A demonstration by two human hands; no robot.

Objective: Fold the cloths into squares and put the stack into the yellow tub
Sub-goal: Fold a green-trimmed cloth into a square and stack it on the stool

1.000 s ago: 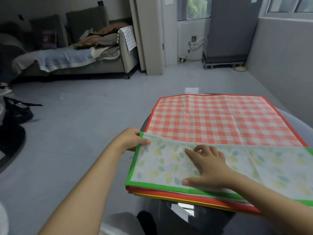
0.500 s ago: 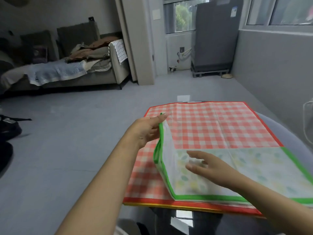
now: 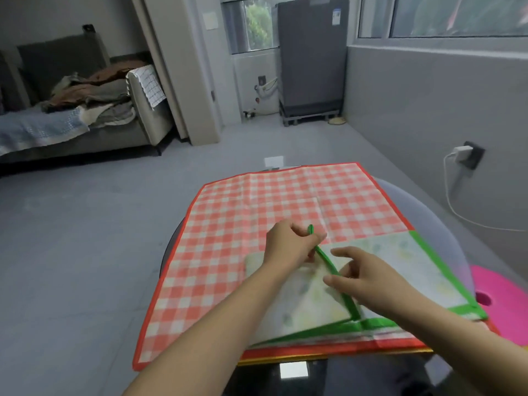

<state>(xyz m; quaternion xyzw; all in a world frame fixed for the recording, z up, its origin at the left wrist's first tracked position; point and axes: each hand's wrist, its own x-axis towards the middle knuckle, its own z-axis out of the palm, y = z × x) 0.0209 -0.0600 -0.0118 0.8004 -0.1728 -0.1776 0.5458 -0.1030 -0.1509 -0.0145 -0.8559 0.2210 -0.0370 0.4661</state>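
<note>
A green-bordered leaf-print cloth (image 3: 400, 264) lies folded on top of a spread red checked cloth (image 3: 257, 207), with more cloth edges, orange and yellow, showing under the stack at the front. My left hand (image 3: 288, 244) pinches the green border and holds that left flap lifted over the middle of the cloth. My right hand (image 3: 363, 278) hovers with loosely spread fingers over the leaf cloth, just right of the raised flap. No yellow tub is in view.
The cloths cover a round table (image 3: 428, 207) with a dark base. A pink stool (image 3: 497, 304) stands to the right. A charger and white cable (image 3: 463, 152) hang on the right wall. A sofa (image 3: 85, 124) piled with clothes and a grey cabinet (image 3: 311, 52) stand at the back.
My left hand has carried the cloth's left edge up and rightward across the cloth. My right hand lifted off the cloth and shifted right. The camera view swung left-to-right.
</note>
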